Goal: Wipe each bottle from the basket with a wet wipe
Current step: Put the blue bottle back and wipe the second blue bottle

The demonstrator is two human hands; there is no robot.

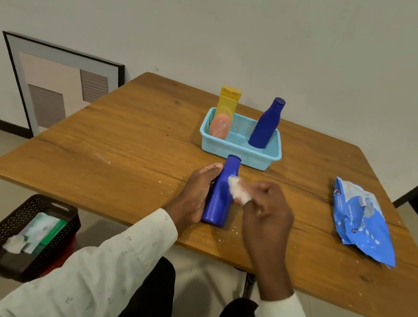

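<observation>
The left hand (pixel 199 193) grips the blue bottle (pixel 221 192) tilted above the desk (pixel 127 150) while the right hand (pixel 262 207) pinches the wet wipe (pixel 236 190) against it — best to turn the bottle, covering every side.

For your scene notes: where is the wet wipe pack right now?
The wet wipe pack lies flat at the table's right side, right of the right hand.

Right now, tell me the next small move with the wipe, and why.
Probably slide the wipe down the blue bottle toward its base. The right hand presses the wipe against the bottle's upper part, near the neck, while the left hand holds the bottle from the other side, so the lower body looks not yet covered.
</observation>
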